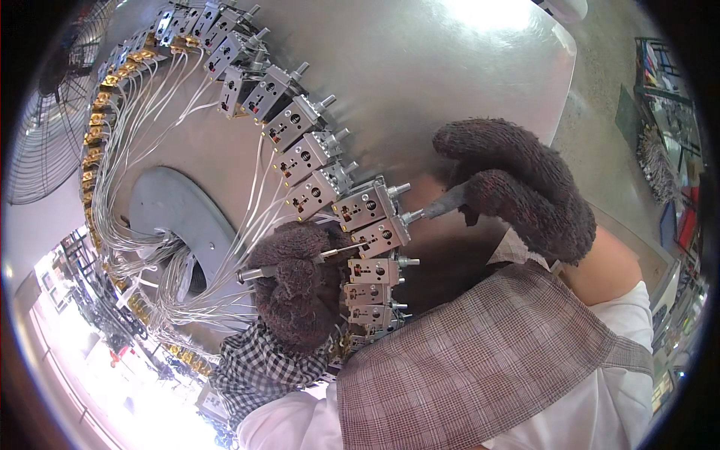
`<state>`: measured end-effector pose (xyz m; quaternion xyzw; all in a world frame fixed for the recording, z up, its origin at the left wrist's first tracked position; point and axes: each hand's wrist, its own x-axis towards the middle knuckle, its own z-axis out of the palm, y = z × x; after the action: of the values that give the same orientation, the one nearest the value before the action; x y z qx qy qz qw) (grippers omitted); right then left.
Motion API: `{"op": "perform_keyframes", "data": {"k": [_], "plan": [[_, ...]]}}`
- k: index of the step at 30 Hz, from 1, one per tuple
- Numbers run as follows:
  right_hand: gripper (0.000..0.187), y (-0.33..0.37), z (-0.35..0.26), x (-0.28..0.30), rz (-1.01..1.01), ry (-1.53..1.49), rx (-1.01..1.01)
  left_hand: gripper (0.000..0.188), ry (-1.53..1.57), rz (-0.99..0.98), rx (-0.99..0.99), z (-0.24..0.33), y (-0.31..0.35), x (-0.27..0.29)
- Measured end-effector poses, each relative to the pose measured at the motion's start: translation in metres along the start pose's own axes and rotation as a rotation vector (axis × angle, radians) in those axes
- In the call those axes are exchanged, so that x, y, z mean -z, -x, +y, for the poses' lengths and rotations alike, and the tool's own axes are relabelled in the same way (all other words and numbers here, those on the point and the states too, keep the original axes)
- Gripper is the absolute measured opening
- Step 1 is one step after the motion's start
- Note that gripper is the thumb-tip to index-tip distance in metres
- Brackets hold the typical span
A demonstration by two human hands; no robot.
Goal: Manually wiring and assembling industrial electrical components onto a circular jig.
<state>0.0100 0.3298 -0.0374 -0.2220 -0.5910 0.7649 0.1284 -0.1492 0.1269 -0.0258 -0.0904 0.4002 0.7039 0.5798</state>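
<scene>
My left hand (296,281), in a dark fuzzy glove, is closed around a slim screwdriver (259,273). The thin shaft points right, and its tip is at the face of a small silver metal box (380,238). From the right, my right hand (517,187) in a matching glove pinches a grey tapered sleeve-like piece (446,202). That piece meets the metal stem sticking out of the same box. More boxes of this kind (301,159) stand side by side in a curved row, stems outward. The gloves hide my fingertips.
The boxes ring a round metal table (390,82). White wires (127,195) run from brass-coloured terminals (94,139) into a grey curved hub (180,199) at the centre. A large fan (45,142) stands at the left. Shelving (667,90) is at the far right.
</scene>
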Motion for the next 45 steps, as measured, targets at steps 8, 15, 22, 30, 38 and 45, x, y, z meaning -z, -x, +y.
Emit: {"op": "perform_keyframes", "data": {"k": [8,15,22,30,38,45], "plan": [[0.033,0.003,0.007,0.004,-0.057,-0.043,0.001,0.045,0.452,0.102,0.320,0.005,0.000,0.009],[0.031,0.000,0.004,0.005,-0.060,-0.003,0.038,0.047,0.354,0.073,0.252,0.004,0.001,0.008],[0.027,-0.003,-0.006,-0.002,0.027,0.210,-0.117,0.053,0.063,-0.103,0.044,0.003,0.000,-0.008],[0.025,-0.006,-0.011,-0.005,0.120,-0.054,-0.351,0.057,0.246,-0.069,0.129,0.001,0.002,-0.003],[0.026,-0.006,-0.020,-0.010,0.152,-0.079,-0.391,0.052,0.314,-0.049,0.169,0.004,0.003,0.000],[0.029,-0.006,-0.019,-0.009,0.156,-0.011,-0.385,0.046,0.004,-0.053,-0.105,-0.004,0.002,0.001]]}}
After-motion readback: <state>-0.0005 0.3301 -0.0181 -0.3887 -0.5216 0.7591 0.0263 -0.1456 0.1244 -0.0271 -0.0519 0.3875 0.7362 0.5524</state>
